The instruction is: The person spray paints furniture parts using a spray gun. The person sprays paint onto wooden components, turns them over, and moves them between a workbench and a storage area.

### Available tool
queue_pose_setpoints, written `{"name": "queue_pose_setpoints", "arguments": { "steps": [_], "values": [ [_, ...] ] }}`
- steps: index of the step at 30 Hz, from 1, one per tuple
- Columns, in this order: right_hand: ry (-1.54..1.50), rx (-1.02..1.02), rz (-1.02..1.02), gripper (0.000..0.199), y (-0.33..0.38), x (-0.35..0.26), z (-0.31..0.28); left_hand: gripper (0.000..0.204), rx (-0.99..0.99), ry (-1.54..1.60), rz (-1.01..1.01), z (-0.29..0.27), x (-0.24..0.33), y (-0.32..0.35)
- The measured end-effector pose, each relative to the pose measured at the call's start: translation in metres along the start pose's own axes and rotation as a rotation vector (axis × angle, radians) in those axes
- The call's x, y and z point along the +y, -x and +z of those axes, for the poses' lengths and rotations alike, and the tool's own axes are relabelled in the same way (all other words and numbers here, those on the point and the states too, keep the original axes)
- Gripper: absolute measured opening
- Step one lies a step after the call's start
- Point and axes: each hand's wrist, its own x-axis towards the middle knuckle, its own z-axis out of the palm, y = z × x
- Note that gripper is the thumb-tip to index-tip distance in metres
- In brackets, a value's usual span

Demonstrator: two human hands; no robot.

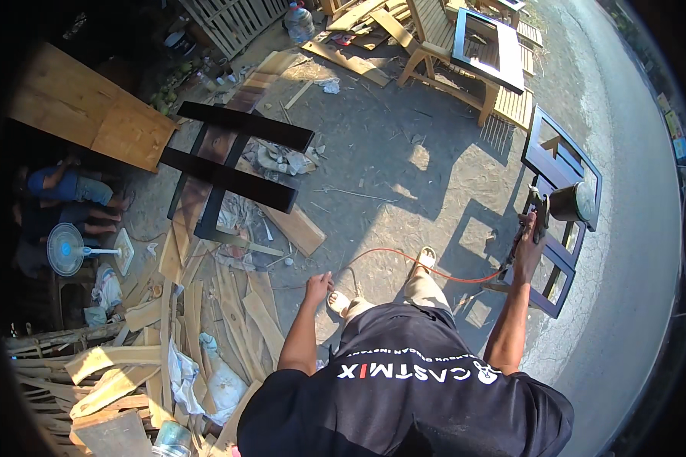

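Observation:
On the right, my right hand (pixel 529 247) is closed round a spray gun (pixel 540 204) with a dark paint cup (pixel 568 204). It is raised over dark-painted wooden frames (pixel 560 171) beside the road. An orange hose (pixel 404 250) leads from the gun and curves across the ground in front of my feet. My left hand (pixel 319 286) is lower and nearer the middle, its fingers curled at the hose's other visible stretch. Left of centre, two long dark boards (pixel 236 181) lie across dark rails (pixel 212 206).
Wooden planks (pixel 259 320) and offcuts cover the ground at left. A standing fan (pixel 66 250) and seated people (pixel 68 186) are in the shade. Wooden chairs (pixel 438 57), one bearing a dark frame (pixel 459 38), stand ahead. A paved road (pixel 633 251) runs along the right.

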Motion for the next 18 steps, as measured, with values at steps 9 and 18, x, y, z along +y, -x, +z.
{"name": "queue_pose_setpoints", "arguments": {
  "steps": [9,18],
  "values": [
    [0.001,-0.476,-0.151,0.04,-0.212,-0.098,0.13,0.036,-0.14,0.544,-0.385,0.144,-0.018,0.024],
    [-0.087,-0.722,-0.262,0.035,-0.369,-0.121,0.407,0.049,0.113,0.754,-0.61,0.152,0.114,-0.097]
  ]
}}
